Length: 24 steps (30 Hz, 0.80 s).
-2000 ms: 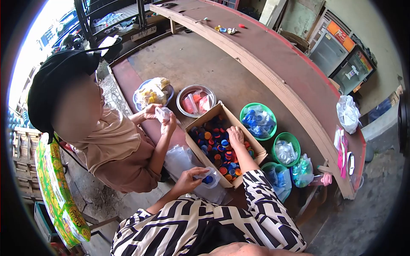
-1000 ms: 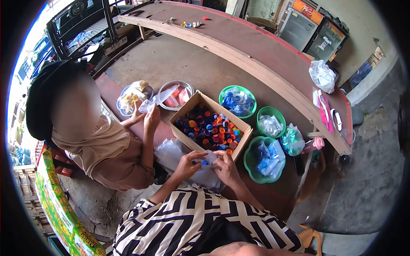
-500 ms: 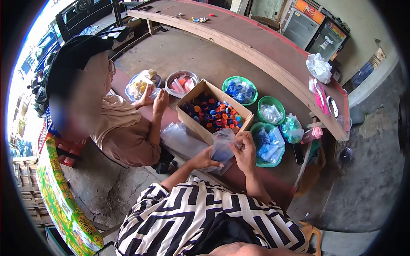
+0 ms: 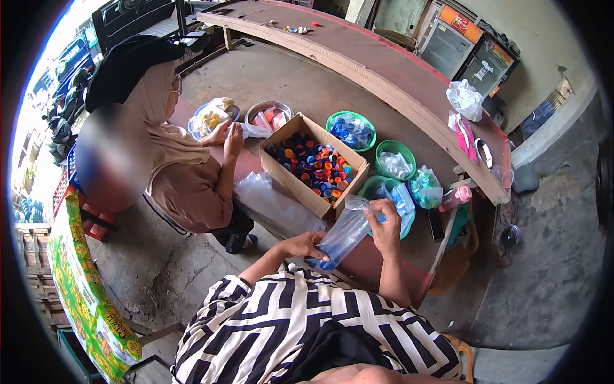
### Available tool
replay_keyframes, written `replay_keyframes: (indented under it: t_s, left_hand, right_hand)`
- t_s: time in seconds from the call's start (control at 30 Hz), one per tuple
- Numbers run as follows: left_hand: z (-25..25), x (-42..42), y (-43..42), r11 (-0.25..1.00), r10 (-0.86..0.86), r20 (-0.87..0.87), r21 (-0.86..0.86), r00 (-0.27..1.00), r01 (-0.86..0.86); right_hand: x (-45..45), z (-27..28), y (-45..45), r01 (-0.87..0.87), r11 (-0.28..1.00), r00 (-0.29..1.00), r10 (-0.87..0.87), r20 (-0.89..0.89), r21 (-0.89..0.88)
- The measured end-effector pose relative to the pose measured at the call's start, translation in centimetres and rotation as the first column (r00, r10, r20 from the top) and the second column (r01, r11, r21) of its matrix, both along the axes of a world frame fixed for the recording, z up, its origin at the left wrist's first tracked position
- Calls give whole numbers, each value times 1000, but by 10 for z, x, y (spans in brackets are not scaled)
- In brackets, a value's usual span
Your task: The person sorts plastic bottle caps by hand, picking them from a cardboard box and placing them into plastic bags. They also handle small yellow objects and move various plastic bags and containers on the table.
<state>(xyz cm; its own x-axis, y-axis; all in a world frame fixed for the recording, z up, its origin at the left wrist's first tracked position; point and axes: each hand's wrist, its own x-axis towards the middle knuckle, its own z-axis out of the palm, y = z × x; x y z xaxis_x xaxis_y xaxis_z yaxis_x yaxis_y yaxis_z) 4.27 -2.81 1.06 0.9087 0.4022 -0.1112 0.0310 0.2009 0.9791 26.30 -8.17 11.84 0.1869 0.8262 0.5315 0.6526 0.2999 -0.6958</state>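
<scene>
Between my hands a clear plastic bag [image 4: 347, 232] hangs stretched at a slant, with something blue, apparently bottle caps, in its lower end. My left hand [image 4: 303, 246] is closed on that lower end. Up at the bag's mouth, my right hand [image 4: 385, 223] pinches the edge. Just beyond stands an open cardboard box [image 4: 289, 182] full of loose bottle caps [image 4: 313, 163], mostly blue, orange and red. A pile of clear plastic bags [image 4: 275, 205] lies left of my left hand. Close behind my right hand is a teal basket [image 4: 369, 186] of blue-filled bags.
Green baskets [image 4: 373, 143] of bagged caps stand right of the box. Beyond its left side are a metal bowl [image 4: 292, 107] and a basin of yellowish items [image 4: 211, 118]. A co-worker [image 4: 185, 185] sits at left, hands over the table. A pink tumbler [image 4: 455, 197] lies near the right edge.
The bag has been pulled out longer and tilted, its blue contents now at the bottom. My left hand has shifted slightly down, my right hand slightly right. The view has turned a little.
</scene>
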Motion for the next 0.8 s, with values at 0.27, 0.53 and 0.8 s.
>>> replay_keyframes:
  t_s: [0.27,0.53,0.8]
  left_hand:
    - [-43,-18,-13,891,256,55,-400,965,-214]
    - [-62,-16,-37,711,448,296,-690,844,-136]
    - [-76,19,-50,760,405,160,-606,900,-234]
  right_hand:
    - [23,-17,-11,103,991,995,-102,24,-86]
    - [42,-48,-31,118,973,975,-151,-160,-196]
    - [77,-66,-67,73,981,996,-82,-43,-179]
